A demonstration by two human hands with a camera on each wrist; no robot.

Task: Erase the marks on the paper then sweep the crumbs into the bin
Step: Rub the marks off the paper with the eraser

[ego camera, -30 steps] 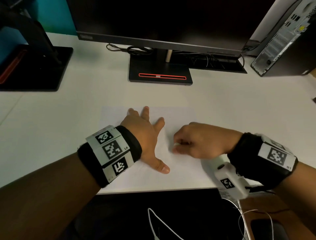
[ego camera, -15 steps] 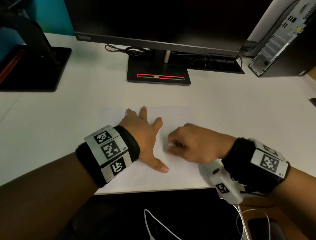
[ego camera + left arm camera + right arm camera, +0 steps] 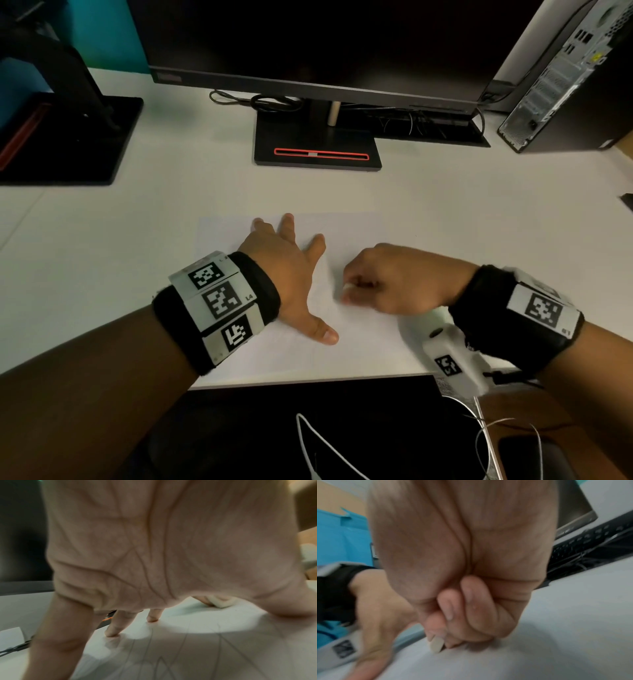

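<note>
White bench [image 3: 102,240] carries white paper sheet [image 3: 359,233]; left hand [image 3: 287,274] splayed flat on it, right hand [image 3: 394,277] pinching small white eraser [image 3: 436,645] against it.

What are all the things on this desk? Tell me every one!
Paper: one, white, near desk edge, faint pencil lines.
Eraser: one, whitish, on the paper, pinched.
Desk: one, white.
Monitor: one, black, at the back; stand has a red stripe.
Second stand: one, black, far left.
Computer tower: one, far right.
Keyboard: one, black, behind the monitor stand.
Left hand: spread flat on paper.
Right hand: pinches eraser.
</note>
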